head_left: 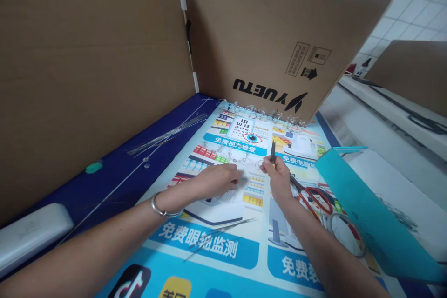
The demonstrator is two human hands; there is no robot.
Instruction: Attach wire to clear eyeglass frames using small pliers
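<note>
Fingers of the right hand [279,181] are gripping a small dark-tipped tool [273,150], its point sticking up beyond the fist above a brightly printed poster [264,233]. Across a narrow gap, the left hand [225,179] is holding its fingers bent inward over the same poster; whether they are pinching anything, one cannot tell. A silver bangle [158,211] is circling the left wrist. Small clear pieces [240,154] are lying just beyond the hands, while a row of wiry, glassy bits [258,112] is lining the foot of a cardboard panel [272,32] bearing the word YUETU upside down. A second panel [94,56] is standing at the left, meeting the first at a corner. One bundle of thin strands [167,135] is resting on the dark blue surface near that panel; another sheaf [218,231] is lying across the poster, nearer the camera than the left hand. Red-handled scissors [303,190] are lying beside the right forearm, with a ring-shaped roll [362,244] near their handles. Farther right, a teal sheet [377,223] is slanting across the table's edge; a white case [38,235] is sitting at lower left.
</note>
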